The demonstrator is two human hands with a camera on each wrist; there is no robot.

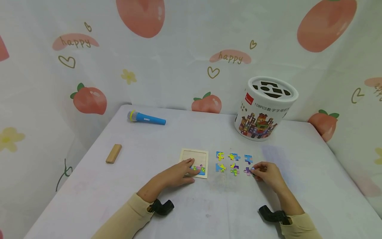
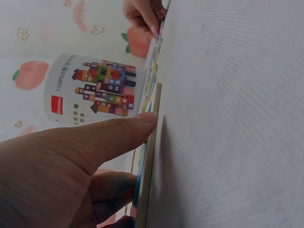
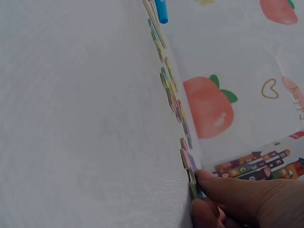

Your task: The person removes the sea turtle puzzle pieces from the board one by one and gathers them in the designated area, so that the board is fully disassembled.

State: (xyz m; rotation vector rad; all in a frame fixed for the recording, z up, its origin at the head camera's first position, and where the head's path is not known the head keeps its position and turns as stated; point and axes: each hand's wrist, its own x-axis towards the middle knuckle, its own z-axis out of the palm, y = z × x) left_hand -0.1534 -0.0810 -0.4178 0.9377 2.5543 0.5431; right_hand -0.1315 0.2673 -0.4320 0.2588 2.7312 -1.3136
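Note:
My left hand (image 1: 179, 174) rests on a square wooden puzzle tray (image 1: 207, 162), its fingers reaching over the inside. In the left wrist view the thumb touches the tray's edge (image 2: 153, 128). Joined pieces (image 1: 202, 169) in green, pink and blue fill the tray's lower part, partly hidden by the fingers. To the right, several loose jigsaw pieces (image 1: 221, 167) lie in two rows. At the right end of the nearer row, my right hand (image 1: 270, 174) pinches a jigsaw piece (image 3: 192, 185) between thumb and fingers, close beside a purple piece (image 1: 247, 171).
A white lidded bucket (image 1: 259, 109) with a picture of building blocks stands at the back right. A blue toy microphone (image 1: 147, 118) lies at the back left, and a wooden block (image 1: 114, 153) on the left side. A printed cloth hangs behind the table (image 1: 209, 205).

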